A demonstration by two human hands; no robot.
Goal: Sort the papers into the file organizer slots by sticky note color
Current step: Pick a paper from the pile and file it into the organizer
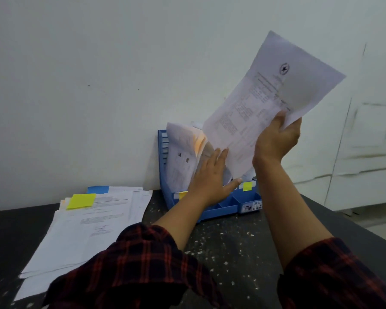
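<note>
We see a dark speckled table (pixel 227 246) filling the lower half of the view, set against a pale wall (pixel 98 74) that takes up the upper half. At 8 o'clock on the table lies a stack (pixel 83 233) of printed papers, slightly fanned, with a yellow note (pixel 80 201) stuck at its far end and a blue note (pixel 97 189) just beyond it at the stack's top edge. Near the centre, against the wall, stands a blue organizer (pixel 221 206); filed papers (pixel 183 157) lean in its left slot, toward 11 o'clock. Two small yellow tags sit on its front rail: one (pixel 182 194) partly hidden behind the left wrist, the other (pixel 247 186) at the rail's right end. A small printed box (pixel 252 206) rests in the front tray at its right corner.

At 2 o'clock a sheet (pixel 265 103) is held up above the organizer, tilted with its top toward 1 o'clock and its lower corner dipping toward the slots. Our right hand (pixel 276 139) pinches the sheet's right edge, thumb in front and fingers curled behind. Our left hand (pixel 212 175) lies flat with fingers straight and together, pressing against the filed papers, its thumb stretched toward 3 o'clock over the rail. Both forearms are bare below rolled red-and-black plaid sleeves (pixel 143 264) at 6 o'clock. We cannot tell the colour of any note on the held sheet.
</note>
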